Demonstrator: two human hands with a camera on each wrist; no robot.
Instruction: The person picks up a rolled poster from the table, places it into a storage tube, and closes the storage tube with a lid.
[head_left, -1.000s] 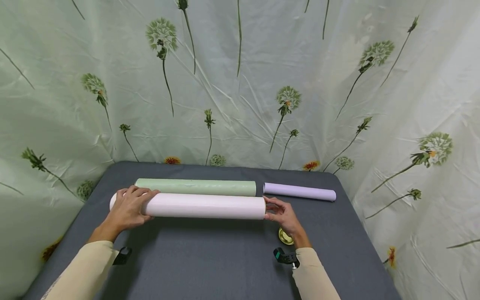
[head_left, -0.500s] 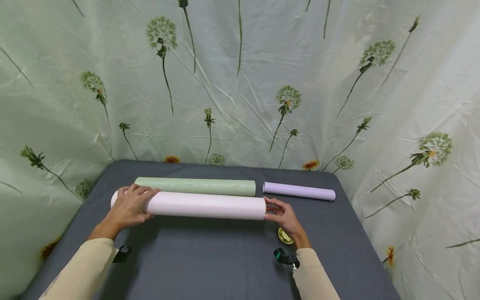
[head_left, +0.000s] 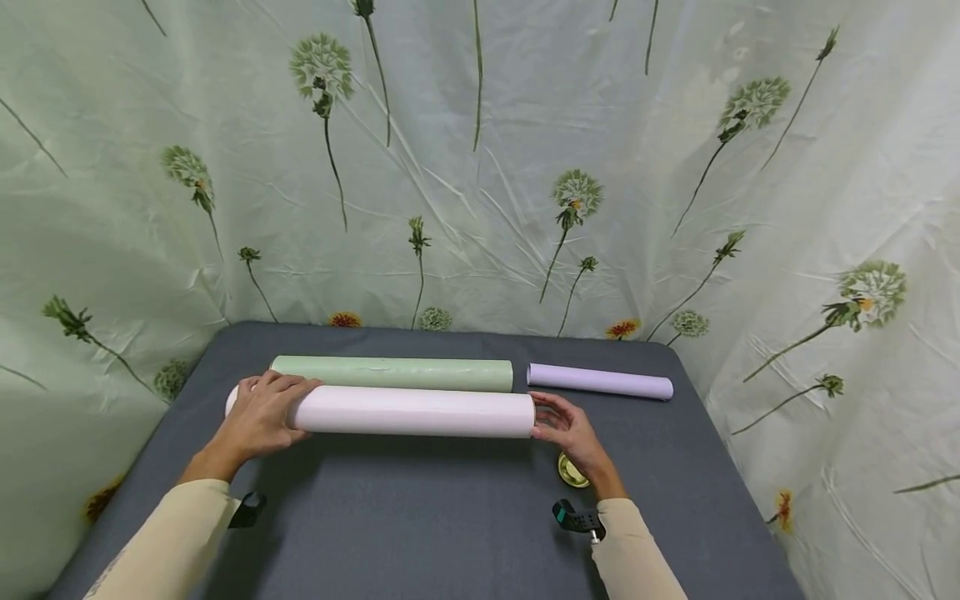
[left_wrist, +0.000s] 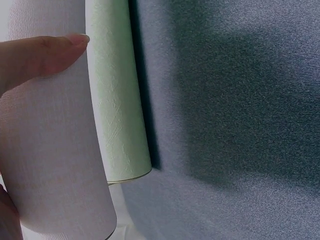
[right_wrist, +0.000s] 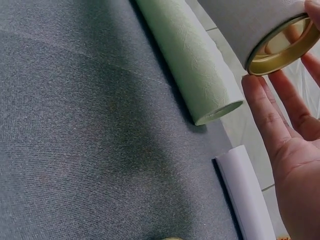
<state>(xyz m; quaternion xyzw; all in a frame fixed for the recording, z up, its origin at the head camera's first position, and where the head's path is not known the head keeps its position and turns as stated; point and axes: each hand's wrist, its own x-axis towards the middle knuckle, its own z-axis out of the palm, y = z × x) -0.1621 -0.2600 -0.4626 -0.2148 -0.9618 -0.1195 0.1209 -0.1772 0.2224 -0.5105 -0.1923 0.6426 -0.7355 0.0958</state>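
Note:
A pale pink tube (head_left: 427,412) is held level above the table, its nearer shadow falling on the cloth. My left hand (head_left: 262,412) grips it near its left end, thumb (left_wrist: 62,52) lying along its side. At the other end, my right hand (head_left: 570,433) holds the rim between thumb and fingertips, with the fingers spread and partly straight. That end has a recessed gold metal inside (right_wrist: 282,62), visible in the right wrist view. A round gold lid (head_left: 570,475) lies on the table, partly hidden behind my right wrist.
Behind the pink tube a light green roll (head_left: 405,373) lies along the back of the dark grey table (head_left: 420,517). Right of it is a thinner lilac roll (head_left: 600,382). A curtain with dandelion prints (head_left: 465,167) surrounds the table's back and sides.
The pink tube and both hands have shifted very slightly to the right. Both hands keep their places on it.

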